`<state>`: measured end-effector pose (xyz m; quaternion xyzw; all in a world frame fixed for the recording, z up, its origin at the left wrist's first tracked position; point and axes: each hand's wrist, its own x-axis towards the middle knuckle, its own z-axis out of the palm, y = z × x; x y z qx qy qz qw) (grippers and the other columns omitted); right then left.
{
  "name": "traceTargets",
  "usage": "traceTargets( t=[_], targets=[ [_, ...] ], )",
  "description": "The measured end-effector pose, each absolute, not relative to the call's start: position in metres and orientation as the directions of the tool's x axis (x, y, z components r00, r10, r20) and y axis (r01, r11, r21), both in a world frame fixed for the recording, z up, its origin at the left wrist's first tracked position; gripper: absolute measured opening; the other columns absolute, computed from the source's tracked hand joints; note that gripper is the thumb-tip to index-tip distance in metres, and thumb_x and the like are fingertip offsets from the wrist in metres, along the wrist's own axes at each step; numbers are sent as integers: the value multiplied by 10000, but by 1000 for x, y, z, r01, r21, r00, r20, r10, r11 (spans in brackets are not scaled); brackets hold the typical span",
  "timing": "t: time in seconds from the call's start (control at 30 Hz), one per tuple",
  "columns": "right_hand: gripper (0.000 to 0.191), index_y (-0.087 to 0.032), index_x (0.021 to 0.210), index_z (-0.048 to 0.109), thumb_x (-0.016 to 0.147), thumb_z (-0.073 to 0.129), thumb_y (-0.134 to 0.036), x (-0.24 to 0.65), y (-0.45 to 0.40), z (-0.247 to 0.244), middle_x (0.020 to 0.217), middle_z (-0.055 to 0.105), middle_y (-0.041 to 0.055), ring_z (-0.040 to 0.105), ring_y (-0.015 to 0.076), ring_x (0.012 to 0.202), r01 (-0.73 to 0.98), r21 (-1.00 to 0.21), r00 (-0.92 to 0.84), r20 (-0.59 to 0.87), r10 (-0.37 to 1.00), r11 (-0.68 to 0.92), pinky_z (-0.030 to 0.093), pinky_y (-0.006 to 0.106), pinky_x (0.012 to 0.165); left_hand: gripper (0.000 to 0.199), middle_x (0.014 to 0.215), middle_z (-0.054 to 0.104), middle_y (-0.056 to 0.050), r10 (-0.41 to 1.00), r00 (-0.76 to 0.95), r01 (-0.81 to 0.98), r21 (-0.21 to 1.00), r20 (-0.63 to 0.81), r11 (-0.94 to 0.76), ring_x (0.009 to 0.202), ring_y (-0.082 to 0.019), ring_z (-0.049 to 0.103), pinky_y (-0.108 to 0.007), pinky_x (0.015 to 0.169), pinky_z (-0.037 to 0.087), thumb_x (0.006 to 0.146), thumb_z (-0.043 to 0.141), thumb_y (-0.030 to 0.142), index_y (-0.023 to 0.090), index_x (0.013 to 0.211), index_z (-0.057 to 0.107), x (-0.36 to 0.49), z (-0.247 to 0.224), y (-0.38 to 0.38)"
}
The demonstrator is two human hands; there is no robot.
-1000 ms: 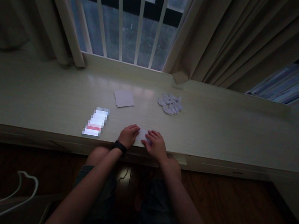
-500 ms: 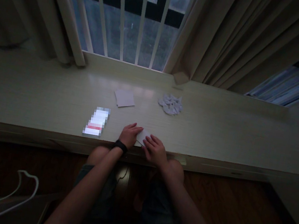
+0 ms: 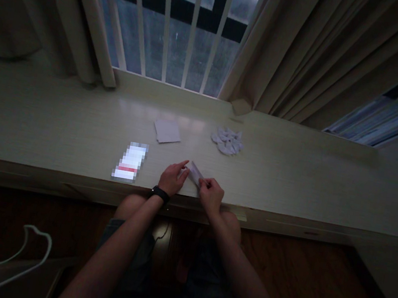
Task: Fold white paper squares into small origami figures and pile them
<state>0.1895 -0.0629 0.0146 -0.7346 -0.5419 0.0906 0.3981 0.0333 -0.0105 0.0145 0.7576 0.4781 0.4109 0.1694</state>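
Note:
A small piece of folded white paper point(image 3: 196, 172) is raised at a slant just above the front of the pale ledge. My right hand point(image 3: 211, 194) pinches its lower right end between thumb and fingers. At the paper's upper left edge is my left hand point(image 3: 171, 179), thumb and index finger parted; whether the thumb touches the paper is hard to make out. A black band point(image 3: 160, 193) circles my left wrist. Beyond my hands lie a stack of square white paper sheets point(image 3: 167, 132) and, to its right, a cluster of crumpled or folded white paper pieces point(image 3: 227, 141).
A lit, pixelated phone-like screen point(image 3: 130, 161) lies left of my hands on the ledge point(image 3: 293, 180). Curtains point(image 3: 295, 48) and a barred window point(image 3: 179, 39) stand behind. My knees are below the front edge. A white looped object point(image 3: 47, 246) is at lower left.
The paper has gone from lying flat under both hands to being lifted and slanted. My right fingers have curled into a pinch on it, while my left fingers have parted.

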Motion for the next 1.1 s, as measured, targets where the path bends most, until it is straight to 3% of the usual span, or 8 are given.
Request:
traceTargets(
  t=[0.23, 0.4, 0.67, 0.8, 0.9, 1.1],
  targets=[
    [236, -190, 587, 552, 683, 587, -403, 184, -51, 29, 556, 567, -8, 507, 153, 548, 569, -805, 479, 157, 864, -169, 352, 249, 552, 298, 956, 641, -73, 885, 156, 656, 624, 440, -425, 936, -209, 577, -342, 859, 455, 838, 551, 430, 189, 998, 624, 35, 13, -11],
    [222, -184, 630, 563, 671, 570, -402, 197, -45, 22, 584, 582, 2, 524, 159, 566, 521, -829, 495, 99, 863, -203, 371, 246, 556, 157, 952, 631, -71, 895, 212, 696, 582, 393, -421, 940, -207, 571, -329, 865, 459, 776, 625, 306, 196, 883, 658, 33, 5, -8],
    [206, -162, 736, 632, 679, 583, -354, 226, -39, 13, 691, 651, 56, 581, 187, 638, 629, -713, 513, 82, 854, -310, 407, 266, 605, 209, 1011, 647, -63, 885, 242, 698, 562, 398, -444, 1003, -206, 562, -334, 922, 447, 744, 651, 275, 210, 938, 693, 33, -3, -4],
    [349, -147, 888, 658, 685, 625, -428, 224, -28, 17, 812, 684, 94, 609, 192, 681, 658, -717, 411, 86, 908, -230, 424, 267, 602, 195, 990, 662, -52, 868, 302, 672, 557, 395, -487, 1014, -214, 564, -361, 935, 444, 716, 681, 288, 229, 900, 703, 32, -1, -2],
    [326, -156, 864, 670, 677, 647, -422, 225, -20, 22, 809, 692, 84, 613, 189, 669, 689, -699, 288, 21, 957, -192, 419, 258, 579, 174, 978, 669, -48, 862, 317, 654, 567, 395, -501, 1002, -212, 571, -368, 924, 456, 712, 691, 270, 235, 881, 710, 31, 1, -3],
    [275, -173, 822, 659, 653, 674, -389, 229, -24, 24, 771, 682, 77, 597, 193, 665, 872, -457, 246, 105, 963, -173, 403, 265, 600, 203, 1241, 578, -34, 854, 285, 629, 588, 435, -509, 1075, -217, 540, -395, 967, 430, 699, 715, 269, 239, 900, 712, 31, 2, -4]
  ],
)
